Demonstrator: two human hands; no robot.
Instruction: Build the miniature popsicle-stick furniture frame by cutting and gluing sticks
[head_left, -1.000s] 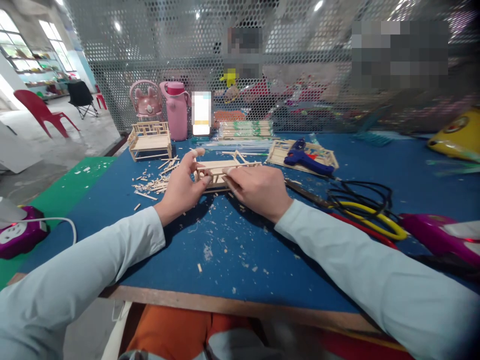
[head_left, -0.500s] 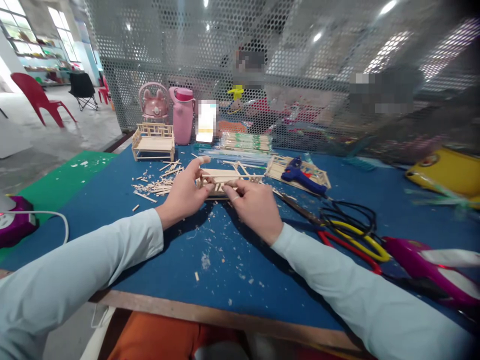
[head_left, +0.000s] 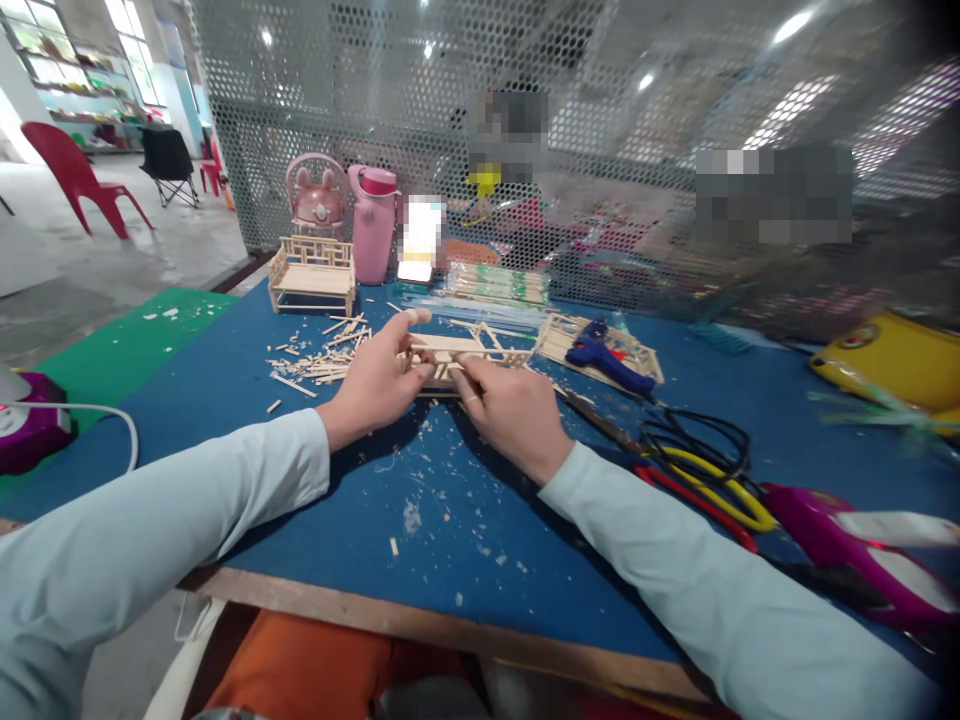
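A miniature bench frame of thin wooden sticks [head_left: 480, 352] rests on the blue tabletop in front of me. At its left end my left hand [head_left: 379, 382] is closed, thumb and fingers gripping the near side while the index finger juts above. My right hand [head_left: 516, 412] pinches the same near side, close to the middle, with its fingers bent. Whether a small loose stick sits between the right fingertips is hidden. Left of the hands lies a pile of cut stick pieces [head_left: 324, 368]. A finished-looking miniature bench [head_left: 311, 282] stands upright behind the pile.
A blue glue gun [head_left: 611, 362] lies on another stick frame [head_left: 555, 340] at right. Nearer are scissors with red and yellow handles [head_left: 739, 500], a black cable and a purple power strip [head_left: 847, 545]. Behind stand a pink bottle [head_left: 374, 230], a phone [head_left: 420, 240] and packed sticks [head_left: 495, 283].
The view has shifted slightly. The right fingertips have moved a little along the bench frame's near side; the left hand keeps its hold.
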